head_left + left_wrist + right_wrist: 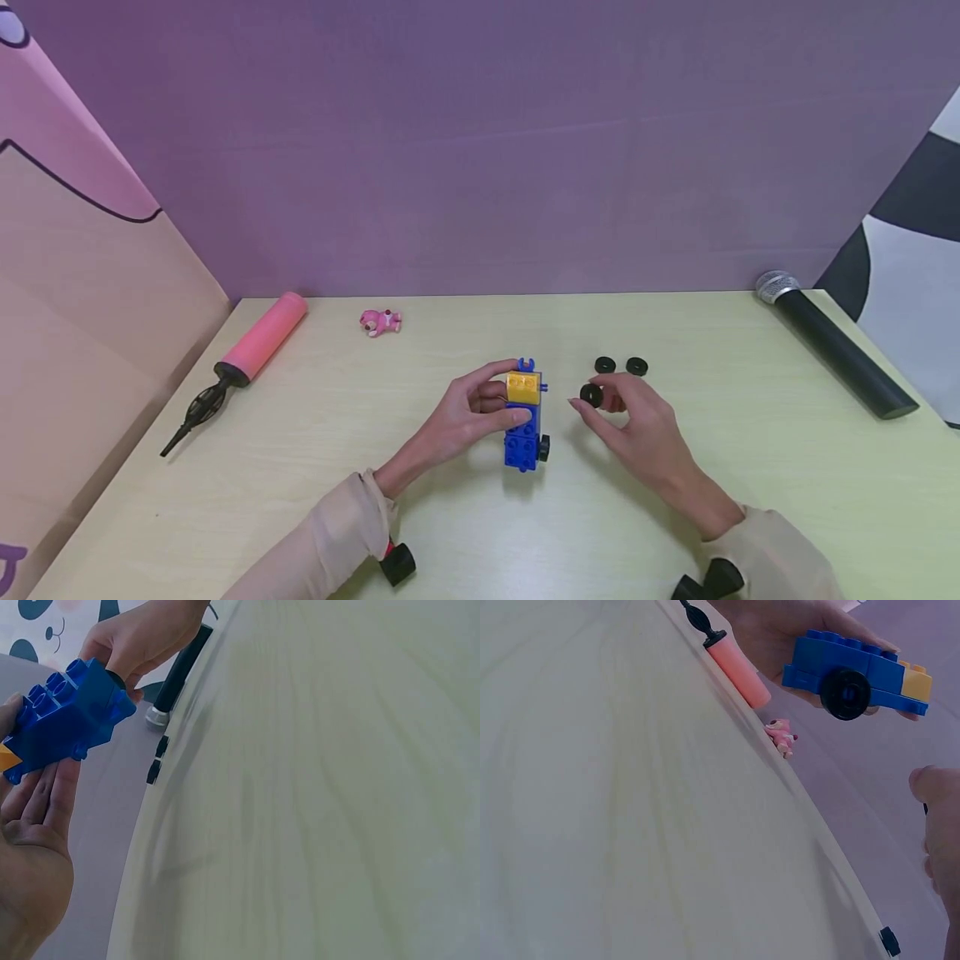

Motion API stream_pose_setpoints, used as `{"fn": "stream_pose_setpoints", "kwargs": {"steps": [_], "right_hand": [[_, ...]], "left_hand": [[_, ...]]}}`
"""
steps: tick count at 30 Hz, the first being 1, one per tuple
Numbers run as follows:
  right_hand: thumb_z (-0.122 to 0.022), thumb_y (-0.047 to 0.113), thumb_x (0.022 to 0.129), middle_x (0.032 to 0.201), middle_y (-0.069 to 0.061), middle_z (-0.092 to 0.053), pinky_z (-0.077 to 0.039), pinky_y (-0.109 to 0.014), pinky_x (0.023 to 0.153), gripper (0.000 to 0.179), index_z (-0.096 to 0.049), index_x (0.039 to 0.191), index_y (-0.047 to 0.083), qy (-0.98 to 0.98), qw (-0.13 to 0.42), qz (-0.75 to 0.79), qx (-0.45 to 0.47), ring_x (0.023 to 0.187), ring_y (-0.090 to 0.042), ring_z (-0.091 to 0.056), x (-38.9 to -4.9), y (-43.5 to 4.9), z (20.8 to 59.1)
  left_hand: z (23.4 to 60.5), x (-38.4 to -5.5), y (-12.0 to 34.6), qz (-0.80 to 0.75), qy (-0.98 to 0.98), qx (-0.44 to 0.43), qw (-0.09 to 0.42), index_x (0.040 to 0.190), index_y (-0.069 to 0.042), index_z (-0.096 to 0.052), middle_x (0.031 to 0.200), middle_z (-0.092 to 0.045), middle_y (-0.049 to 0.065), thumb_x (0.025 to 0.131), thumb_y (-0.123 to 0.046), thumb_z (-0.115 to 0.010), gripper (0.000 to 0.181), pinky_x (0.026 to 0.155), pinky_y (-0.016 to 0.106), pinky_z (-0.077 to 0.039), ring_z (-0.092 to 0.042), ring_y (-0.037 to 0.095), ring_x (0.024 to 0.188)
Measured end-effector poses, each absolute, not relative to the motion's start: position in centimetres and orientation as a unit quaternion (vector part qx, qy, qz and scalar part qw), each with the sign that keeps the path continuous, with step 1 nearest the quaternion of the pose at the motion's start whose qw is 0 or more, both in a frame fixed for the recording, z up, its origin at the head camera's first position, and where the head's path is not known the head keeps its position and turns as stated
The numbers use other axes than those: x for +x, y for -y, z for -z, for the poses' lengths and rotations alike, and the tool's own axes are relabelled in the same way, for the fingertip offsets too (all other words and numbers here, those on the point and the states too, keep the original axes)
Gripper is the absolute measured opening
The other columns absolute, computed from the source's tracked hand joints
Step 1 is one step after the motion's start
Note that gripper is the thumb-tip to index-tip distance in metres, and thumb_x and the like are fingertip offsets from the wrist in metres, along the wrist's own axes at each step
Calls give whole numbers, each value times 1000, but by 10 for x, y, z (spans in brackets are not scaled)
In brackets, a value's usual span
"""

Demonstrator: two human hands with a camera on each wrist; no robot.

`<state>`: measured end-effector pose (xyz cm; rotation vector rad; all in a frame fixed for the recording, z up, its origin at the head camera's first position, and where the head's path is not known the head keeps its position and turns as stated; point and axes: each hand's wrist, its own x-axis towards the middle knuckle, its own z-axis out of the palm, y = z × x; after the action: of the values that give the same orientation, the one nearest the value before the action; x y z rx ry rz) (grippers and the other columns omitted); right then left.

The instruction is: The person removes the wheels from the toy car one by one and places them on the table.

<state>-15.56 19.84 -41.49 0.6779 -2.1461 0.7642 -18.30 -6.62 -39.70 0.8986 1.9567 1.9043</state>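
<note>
My left hand (pixel 480 412) holds a blue toy car (pixel 522 442) with a yellow block (pixel 523 387) on it, thumb on top and fingers on the far side. One black wheel (pixel 845 694) is fitted on the car's side, plain in the right wrist view. To the right of the car, my right hand (pixel 637 429) pinches a loose black wheel (pixel 591 395) between thumb and finger, apart from the car. That loose wheel is mostly hidden in the right wrist view. Two more black wheels (pixel 604 364) lie on the table just beyond the right hand.
A pink figurine (pixel 381 322) lies near the table's back edge. At the left is a pink hand pump (pixel 266 335) with a black nozzle; at the right lies a black microphone (pixel 843 354). A purple panel (pixel 480 150) stands behind the table (pixel 315 375).
</note>
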Motion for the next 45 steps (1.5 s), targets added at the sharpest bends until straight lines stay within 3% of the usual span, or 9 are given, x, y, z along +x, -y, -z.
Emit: {"fn": "stream_pose_setpoints", "kwargs": {"steps": [20, 22, 25, 27, 29, 45], "right_hand": [[-56, 60, 101, 78, -7, -60, -47, -20, 62, 66, -70, 104, -4, 845, 395, -282, 225, 67, -18, -58, -164, -239, 418], [-66, 49, 99, 80, -8, -61, -46, -20, 63, 54, -69, 105, -4, 848, 389, -283, 222, 68, -18, -58, -165, -245, 419], [-81, 24, 88, 80, -9, -61, -44, -19, 65, 35, -69, 105, -5, 858, 375, -284, 208, 70, -18, -57, -166, -253, 419], [-84, 8, 78, 81, -9, -61, -43, -19, 66, 34, -68, 105, -5, 864, 367, -286, 195, 71, -19, -57, -167, -258, 419], [-85, 2, 75, 80, -9, -60, -41, -19, 66, 36, -68, 105, -5, 871, 358, -285, 179, 71, -19, -55, -168, -262, 419], [-83, 8, 84, 81, -7, -60, -37, -17, 64, 30, -67, 107, -2, 900, 310, -286, 108, 73, -19, -52, -180, -289, 425]], "left_hand": [[399, -185, 69, -667, -668, 302, 132, 154, -1, -43, 118, -70, 20, 98, -20, -74, 67, 94, 37, -57, -70, 20, 102], [399, -185, 69, -668, -667, 302, 133, 154, -1, -43, 119, -70, 21, 98, -19, -74, 67, 94, 37, -57, -70, 20, 103], [398, -185, 69, -667, -668, 303, 134, 154, 0, -42, 119, -70, 21, 98, -20, -74, 67, 94, 37, -57, -70, 20, 103], [398, -185, 69, -667, -667, 304, 134, 154, 0, -42, 118, -70, 21, 98, -20, -74, 67, 94, 37, -57, -69, 19, 102], [398, -185, 69, -667, -667, 304, 133, 154, 0, -42, 118, -70, 21, 98, -20, -73, 67, 94, 37, -57, -69, 19, 102], [399, -186, 69, -664, -670, 304, 134, 153, 0, -43, 118, -70, 21, 98, -24, -74, 68, 94, 37, -57, -70, 19, 102]]}}
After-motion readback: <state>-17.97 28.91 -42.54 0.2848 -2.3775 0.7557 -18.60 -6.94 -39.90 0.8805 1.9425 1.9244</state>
